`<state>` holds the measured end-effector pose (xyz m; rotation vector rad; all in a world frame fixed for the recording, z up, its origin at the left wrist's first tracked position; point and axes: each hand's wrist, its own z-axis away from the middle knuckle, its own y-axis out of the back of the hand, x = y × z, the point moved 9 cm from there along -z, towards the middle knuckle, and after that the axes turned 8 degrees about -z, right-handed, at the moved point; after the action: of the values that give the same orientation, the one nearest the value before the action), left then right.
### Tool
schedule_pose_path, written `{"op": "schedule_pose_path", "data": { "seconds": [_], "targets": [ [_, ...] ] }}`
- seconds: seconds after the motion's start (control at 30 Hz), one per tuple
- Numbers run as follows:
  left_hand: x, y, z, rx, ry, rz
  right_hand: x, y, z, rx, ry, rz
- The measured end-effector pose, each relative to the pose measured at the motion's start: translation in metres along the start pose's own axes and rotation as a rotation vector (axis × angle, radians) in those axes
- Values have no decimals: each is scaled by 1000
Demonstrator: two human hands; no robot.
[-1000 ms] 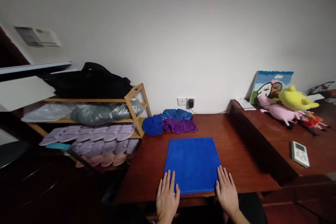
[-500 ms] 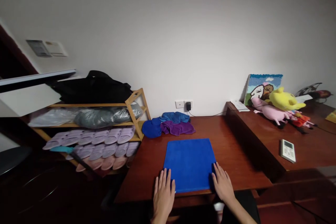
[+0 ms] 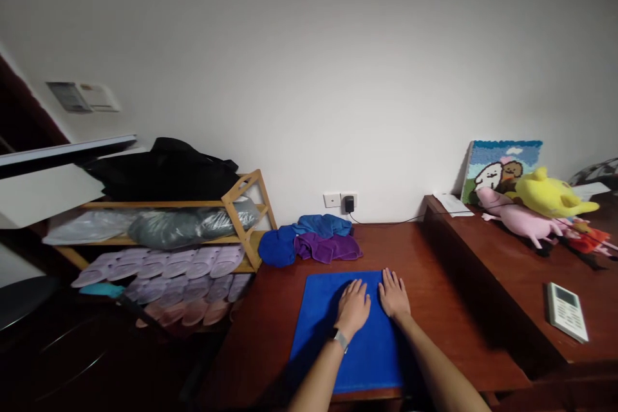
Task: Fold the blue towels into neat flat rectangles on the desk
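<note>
A blue cloth [image 3: 369, 354] lies spread flat on the reddish-brown wooden table [image 3: 434, 309], its near end at the table's front edge. My left hand [image 3: 353, 306] rests palm down on the upper middle of the cloth, fingers stretched out, with a watch [image 3: 338, 337] on the wrist. Over the cloth's far right edge lies my right hand [image 3: 393, 295], flat, its fingers extended. Nothing is held in either hand. Behind the cloth sit crumpled cloths: a dark blue one [image 3: 277, 246], a lighter blue one [image 3: 322, 225] and a purple one [image 3: 328, 248].
At left stands a wooden rack [image 3: 248, 190] with several slippers [image 3: 168, 264] and a black bag [image 3: 164, 170]. A raised desk at right bears plush toys [image 3: 550, 193], a picture [image 3: 505, 167] and a white remote-like device [image 3: 567, 310]. A plug adapter [image 3: 349, 204] sits in the wall socket.
Both hands have moved forward from the cloth's near sides: the left onto its upper middle, the right up to its far right edge. The view has shifted slightly.
</note>
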<state>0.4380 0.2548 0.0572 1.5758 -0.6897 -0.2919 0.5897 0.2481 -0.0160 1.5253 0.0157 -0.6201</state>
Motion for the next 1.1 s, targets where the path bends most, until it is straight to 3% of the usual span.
{"op": "schedule_pose_path", "data": {
  "seconds": [0.2,0.3,0.4,0.5,0.73,0.83,0.93,1.1],
  "targets": [
    [23,-52,-45,31,-68,-52,4,-8,2,-24,29,30],
    [20,-72,-49,-8,-70,-32,5,-11,1,-26,41,54],
    [8,-76,-46,-17,-93,-23,5,-12,-1,-6,32,57],
    [-23,-69,-38,-24,-58,-68,6,-11,-3,11,12,35],
    [-140,-40,-10,-79,166,-196,7,-13,-5,12,-5,22],
    [-176,-31,1,-59,231,-225,8,-14,-5,12,-9,26],
    [-191,-29,5,-39,250,-234,9,-14,-5,16,-8,20],
    [-190,-31,4,4,231,-231,7,-13,-4,1,-11,18]
  ]
}}
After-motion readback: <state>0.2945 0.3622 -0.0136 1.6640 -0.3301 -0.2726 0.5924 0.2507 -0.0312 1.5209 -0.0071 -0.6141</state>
